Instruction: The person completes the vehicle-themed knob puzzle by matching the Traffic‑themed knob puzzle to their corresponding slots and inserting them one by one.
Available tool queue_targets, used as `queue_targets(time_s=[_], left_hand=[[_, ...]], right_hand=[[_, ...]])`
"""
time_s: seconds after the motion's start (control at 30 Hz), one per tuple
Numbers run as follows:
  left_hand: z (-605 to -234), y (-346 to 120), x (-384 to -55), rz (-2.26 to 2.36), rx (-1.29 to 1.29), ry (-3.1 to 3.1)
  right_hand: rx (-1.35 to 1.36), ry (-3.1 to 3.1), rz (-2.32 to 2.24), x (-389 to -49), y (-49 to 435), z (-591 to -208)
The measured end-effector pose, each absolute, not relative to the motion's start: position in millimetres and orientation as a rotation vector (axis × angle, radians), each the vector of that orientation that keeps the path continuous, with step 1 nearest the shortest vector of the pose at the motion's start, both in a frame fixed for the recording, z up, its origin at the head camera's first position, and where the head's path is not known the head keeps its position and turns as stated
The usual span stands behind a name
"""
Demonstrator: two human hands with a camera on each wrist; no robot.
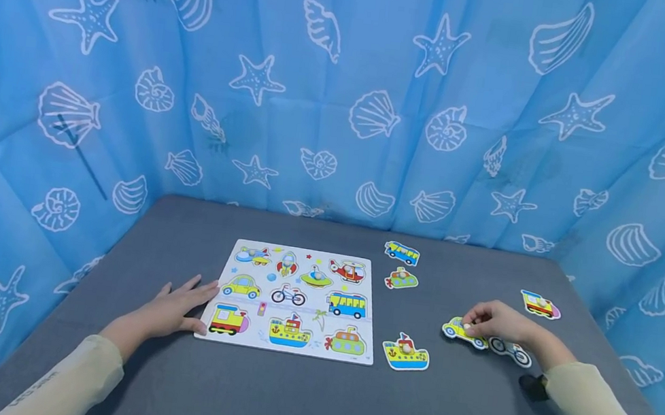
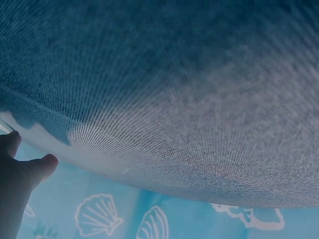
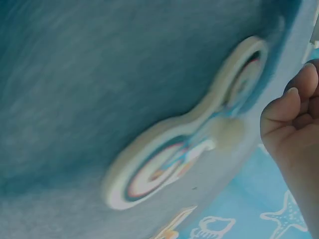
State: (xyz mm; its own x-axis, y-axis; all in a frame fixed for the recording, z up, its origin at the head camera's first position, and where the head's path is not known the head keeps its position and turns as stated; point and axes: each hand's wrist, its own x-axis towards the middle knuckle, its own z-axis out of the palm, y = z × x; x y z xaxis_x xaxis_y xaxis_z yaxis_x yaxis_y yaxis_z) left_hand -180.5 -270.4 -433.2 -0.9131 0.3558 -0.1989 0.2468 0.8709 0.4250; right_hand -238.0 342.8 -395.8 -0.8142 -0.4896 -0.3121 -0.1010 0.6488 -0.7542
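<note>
A white puzzle board (image 1: pixel 308 309) with printed vehicles lies left of the table's middle. My left hand (image 1: pixel 176 309) rests at its left edge, fingers spread and thumb on the near corner; in the left wrist view only part of this hand (image 2: pixel 25 169) shows. My right hand (image 1: pixel 500 324) pinches the knob of a yellow car piece (image 1: pixel 455 329), right of the board. Close under that hand is a bicycle piece (image 1: pixel 509 352), partly covered by it. In the right wrist view the bicycle piece (image 3: pixel 154 164) is large and blurred, beside the curled fingers (image 3: pixel 281 107).
Around the board's right side lie a blue bus piece (image 1: pixel 402 252), a green submarine piece (image 1: pixel 402 278) and a ship piece (image 1: pixel 407 354). A train piece (image 1: pixel 540 304) is farther right. Behind the grey table (image 1: pixel 310 403) hangs a blue curtain (image 1: pixel 345 99).
</note>
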Motion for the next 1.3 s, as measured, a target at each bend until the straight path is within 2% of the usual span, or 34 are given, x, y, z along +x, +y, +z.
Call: queue_targets(time_s=[0.77,1.3], left_hand=[[-427.1,-267.3,-176.6,0.579,0.461,2.762],[-426.2,-266.8,-176.3,0.559,0.459,2.771]], right_hand=[[-0.397,2.515,-0.999,-238.1,293.8,-376.7],[-0.43,2.516,-1.028,-245.8,265.4,-381.4]])
